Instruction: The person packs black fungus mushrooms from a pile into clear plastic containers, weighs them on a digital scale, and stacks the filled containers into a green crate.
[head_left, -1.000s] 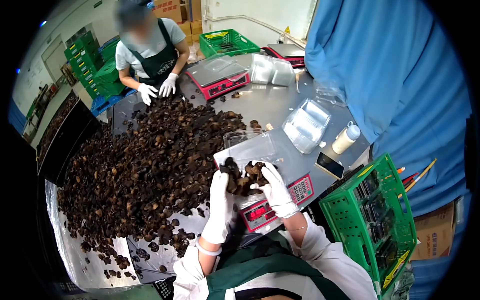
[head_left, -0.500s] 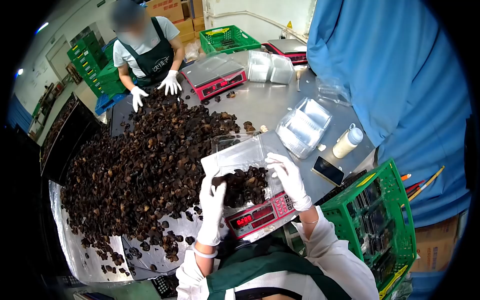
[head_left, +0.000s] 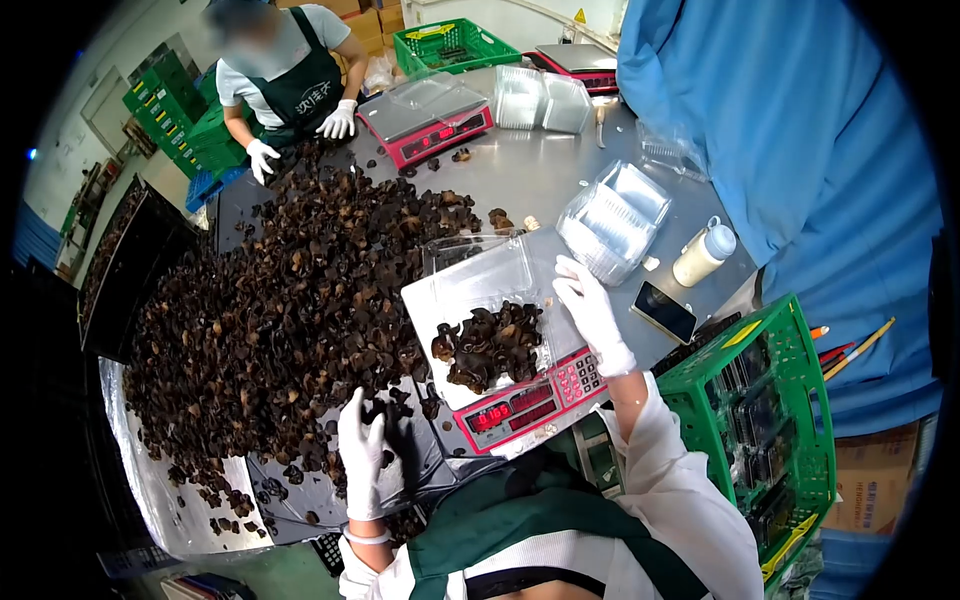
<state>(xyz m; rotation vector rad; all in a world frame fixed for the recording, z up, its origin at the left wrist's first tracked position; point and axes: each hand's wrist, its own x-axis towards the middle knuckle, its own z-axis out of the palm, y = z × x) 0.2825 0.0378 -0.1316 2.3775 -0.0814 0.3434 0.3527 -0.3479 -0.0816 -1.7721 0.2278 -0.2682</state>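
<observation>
My left hand (head_left: pixel 362 455), white-gloved, hovers at the near edge of a large heap of wood ear mushrooms (head_left: pixel 270 330), thumb apart from the fingers and nothing visible in it. White-gloved too, my right hand (head_left: pixel 592 312) is open beside the right side of a red scale (head_left: pixel 525 410). On that scale a clear plastic box (head_left: pixel 470 285) holds a smaller pile of wood ear mushrooms (head_left: pixel 490 345); its transparent edges are hard to trace. The red digits appear to read 0.165.
Stacked clear boxes (head_left: pixel 615 220), a bottle (head_left: pixel 704 252) and a phone (head_left: pixel 664 312) lie to the right. A green crate (head_left: pixel 690 415) with packed boxes stands near right. Across the table a co-worker (head_left: pixel 290 85) stands near another red scale (head_left: pixel 425 125).
My left hand has moved from the box down and left to the heap's edge. My right hand has shifted slightly up and right. The displayed reading has dropped.
</observation>
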